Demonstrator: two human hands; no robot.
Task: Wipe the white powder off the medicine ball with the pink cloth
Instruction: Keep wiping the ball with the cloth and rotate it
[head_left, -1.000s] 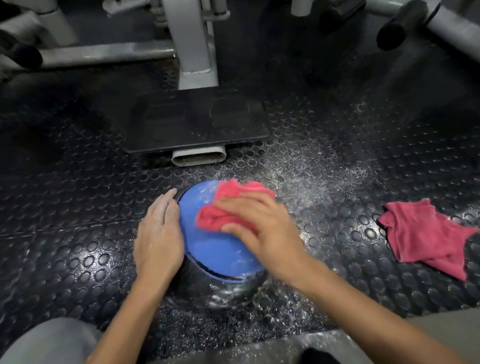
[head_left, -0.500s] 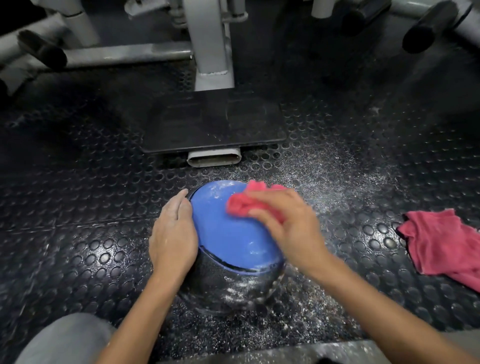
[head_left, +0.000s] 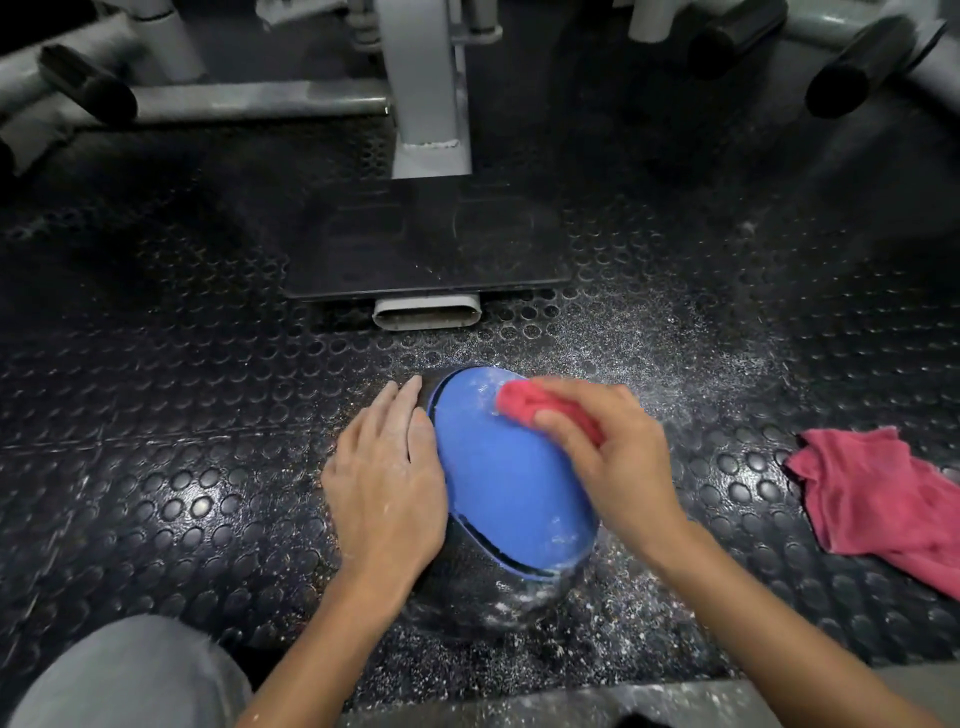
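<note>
One pink cloth (head_left: 524, 408) in R hand (head_left: 613, 457), medicine ball (head_left: 509, 493) far edge

Cloth (head_left: 524, 408) atop ball (head_left: 509, 488), between hands.

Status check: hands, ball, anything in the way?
Left hand flat against medicine ball. Right hand grips pink cloth on its far edge. Powder shows at rim. Spare cloth lies clear.

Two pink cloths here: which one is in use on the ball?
The bunched cloth gripped in the right hand, pressed on the blue ball; the other cloth lies loose on the floor, untouched.
</note>
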